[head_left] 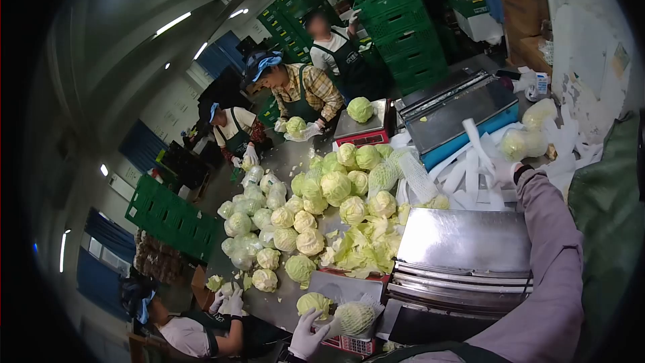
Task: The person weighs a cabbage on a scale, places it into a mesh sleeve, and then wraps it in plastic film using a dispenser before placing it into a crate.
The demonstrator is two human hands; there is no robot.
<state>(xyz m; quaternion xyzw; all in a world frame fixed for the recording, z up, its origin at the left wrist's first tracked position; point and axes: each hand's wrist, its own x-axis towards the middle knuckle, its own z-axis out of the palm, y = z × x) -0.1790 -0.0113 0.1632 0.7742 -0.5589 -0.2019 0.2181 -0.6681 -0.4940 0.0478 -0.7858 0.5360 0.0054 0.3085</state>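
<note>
My left hand (pixel 310 337), in a white glove, is at the bottom with its fingers spread. Its fingertips are right by a cabbage in white netting (pixel 356 318) on a red-bodied scale (pixel 332 287). A bare cabbage (pixel 313 304) lies beside it on the same scale. Out to the right, my gloved right hand (pixel 502 172) reaches into a pile of white foam net sleeves (pixel 451 181). Its fingers close around one white strip-like sleeve (pixel 476 140) that sticks up from the pile. Netted cabbages (pixel 524 144) lie just beyond this hand.
Loose cabbages (pixel 334 188) and wrapped ones (pixel 238 224) crowd the table, with torn leaves (pixel 363 249) near a steel-topped machine (pixel 463 238). A second wrapping machine (pixel 463 111) and scale (pixel 363 133) stand farther back. Several co-workers (pixel 306 91) work around the table. Green crates (pixel 406 37) are stacked behind.
</note>
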